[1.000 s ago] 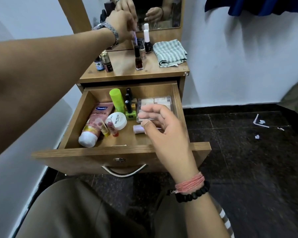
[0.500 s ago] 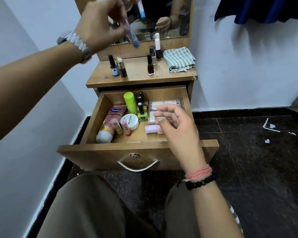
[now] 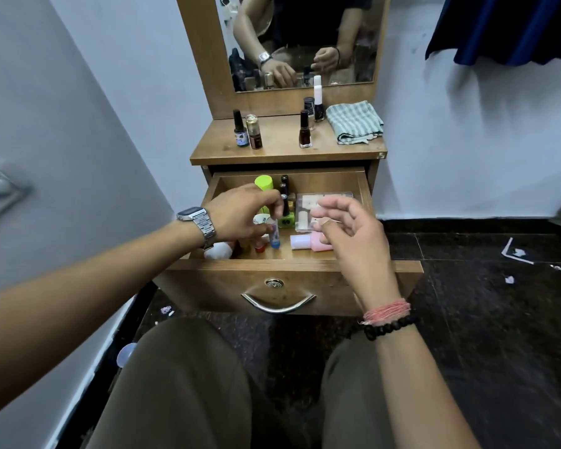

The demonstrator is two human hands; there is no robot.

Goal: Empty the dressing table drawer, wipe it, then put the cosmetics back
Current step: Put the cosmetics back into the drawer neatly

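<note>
The wooden drawer (image 3: 305, 280) of the dressing table stands pulled open with several cosmetics inside. My left hand (image 3: 240, 212) reaches into its left half, fingers shut on a small blue tube (image 3: 275, 238) held upright with its blue end near the drawer floor. My right hand (image 3: 353, 234) hovers over the drawer's right half, fingers loosely apart and holding nothing. Under it lie a pink bottle (image 3: 308, 242) and a clear palette (image 3: 308, 202). A lime-green tube (image 3: 263, 183) and a green nail polish (image 3: 286, 218) stand further back. A white-capped tube (image 3: 219, 251) is mostly hidden by my wrist.
On the table top stand several nail polish bottles (image 3: 305, 131) and a folded checked cloth (image 3: 353, 121), below a mirror (image 3: 305, 27). A wall runs close along the left. My knees sit just before the drawer. Paper scraps (image 3: 515, 252) lie on the dark floor.
My left hand came down from the table top near the mirror, carrying the blue tube into the drawer. My right hand stayed over the drawer's right side.
</note>
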